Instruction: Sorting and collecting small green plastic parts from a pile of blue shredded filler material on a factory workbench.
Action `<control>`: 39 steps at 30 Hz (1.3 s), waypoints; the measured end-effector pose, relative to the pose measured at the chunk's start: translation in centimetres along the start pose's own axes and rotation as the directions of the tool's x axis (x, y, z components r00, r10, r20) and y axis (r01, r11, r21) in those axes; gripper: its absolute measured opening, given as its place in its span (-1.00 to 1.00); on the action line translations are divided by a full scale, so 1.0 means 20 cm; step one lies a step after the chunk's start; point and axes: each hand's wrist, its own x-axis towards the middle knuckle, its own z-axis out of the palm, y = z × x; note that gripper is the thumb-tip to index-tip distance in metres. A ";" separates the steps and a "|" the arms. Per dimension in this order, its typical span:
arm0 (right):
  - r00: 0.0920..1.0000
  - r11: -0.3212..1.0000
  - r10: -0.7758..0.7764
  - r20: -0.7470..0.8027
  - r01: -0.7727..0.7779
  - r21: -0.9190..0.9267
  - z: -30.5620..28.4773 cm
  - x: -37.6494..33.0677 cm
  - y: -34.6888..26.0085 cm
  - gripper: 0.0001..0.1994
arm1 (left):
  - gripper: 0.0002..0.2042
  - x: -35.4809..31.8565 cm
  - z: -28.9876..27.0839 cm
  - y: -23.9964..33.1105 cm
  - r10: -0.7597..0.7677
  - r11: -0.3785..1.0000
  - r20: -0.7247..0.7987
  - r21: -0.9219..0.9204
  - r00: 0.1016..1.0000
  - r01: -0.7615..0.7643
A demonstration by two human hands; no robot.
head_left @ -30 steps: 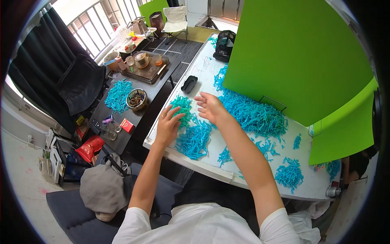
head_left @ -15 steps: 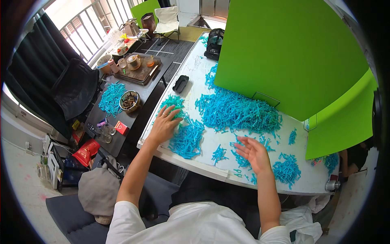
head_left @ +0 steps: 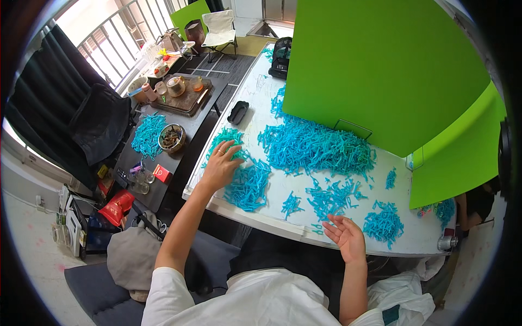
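Observation:
Small slim plastic pieces lie in heaps over the white table (head_left: 253, 117). My left hand (head_left: 220, 168), a ring on one finger, hovers with bent, parted fingers over a green-teal heap (head_left: 231, 135) by the table's left edge. Touching that heap's near side is a blue heap (head_left: 247, 190). At the front edge my right hand (head_left: 347, 238) is raised, palm turned inward and fingers apart, with nothing visible in it. Just beyond it a loose blue pile (head_left: 331, 196) is spread out. A few greenish pieces (head_left: 317, 229) lie beside its fingertips. What lies under my left fingers is hidden.
The largest blue heap (head_left: 315, 146) sits against a tall green panel (head_left: 380, 70). Smaller piles (head_left: 383, 224) are at the right. A black tray (head_left: 238, 112) stands at the back left. On a low dark table (head_left: 187, 127) are another blue heap (head_left: 148, 136) and a bowl (head_left: 172, 138).
My right hand has drawn back toward me from over the loose blue pile, which now shows more fully. My left hand has stayed almost in place over the green-teal heap.

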 end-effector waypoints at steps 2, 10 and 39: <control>1.000 1.000 0.007 -0.011 -0.007 0.018 -0.02 -0.02 0.02 -0.70 | -0.83 0.00 0.00 0.00 0.007 1.000 0.011 -0.029 1.000 -0.007; 0.999 0.998 0.034 -0.034 -0.032 0.059 -0.06 -0.04 0.05 -0.70 | -0.84 -0.02 0.01 0.07 -0.052 0.984 -0.031 -0.170 0.998 0.046; 0.998 0.996 0.042 -0.053 -0.038 0.084 -0.08 -0.08 0.10 -0.73 | -0.83 0.17 0.05 -0.08 -0.172 0.984 -0.028 -0.052 0.985 0.171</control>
